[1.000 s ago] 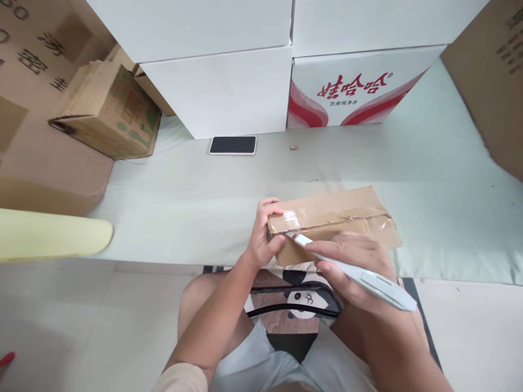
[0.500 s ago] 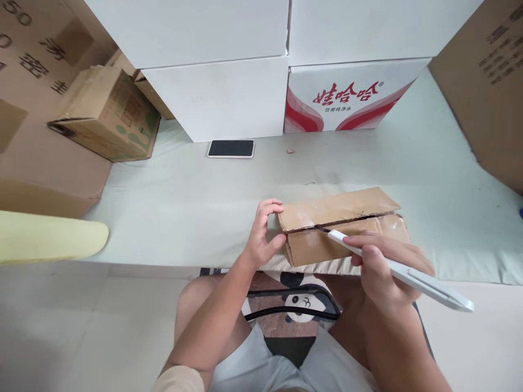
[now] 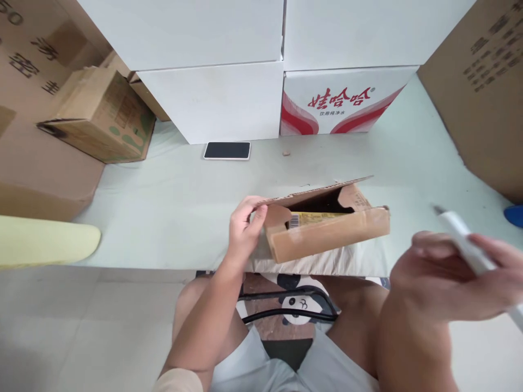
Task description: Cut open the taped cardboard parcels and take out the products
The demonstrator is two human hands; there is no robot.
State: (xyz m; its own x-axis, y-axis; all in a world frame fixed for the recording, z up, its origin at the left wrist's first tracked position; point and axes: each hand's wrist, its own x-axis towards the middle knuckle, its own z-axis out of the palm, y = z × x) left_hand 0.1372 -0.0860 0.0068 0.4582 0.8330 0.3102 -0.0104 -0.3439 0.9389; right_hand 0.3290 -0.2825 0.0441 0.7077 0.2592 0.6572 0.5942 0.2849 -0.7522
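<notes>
A small brown cardboard box (image 3: 327, 237) stands at the near edge of the cloth-covered table, its top flap lifted. Inside lies a yellow packet (image 3: 314, 218) with a barcode, partly hidden by the box wall. My left hand (image 3: 245, 226) pinches the box at its left end, thumb on the near side of the raised flap. Off to the right of the box, my right hand (image 3: 461, 272) is closed around a white utility knife (image 3: 466, 239), its dark blade tip pointing up and left; hand and knife are blurred.
White cartons (image 3: 212, 103) and a red-and-white carton (image 3: 339, 103) stand at the back. A phone (image 3: 227, 151) lies before them. Brown boxes (image 3: 106, 120) are on the left, a large one (image 3: 486, 109) on the right. A yellow object (image 3: 44, 242) juts in at left.
The knife has left the box's top seam and moved right with my right hand. The box flap has risen, showing the packet inside. My left hand has shifted slightly left.
</notes>
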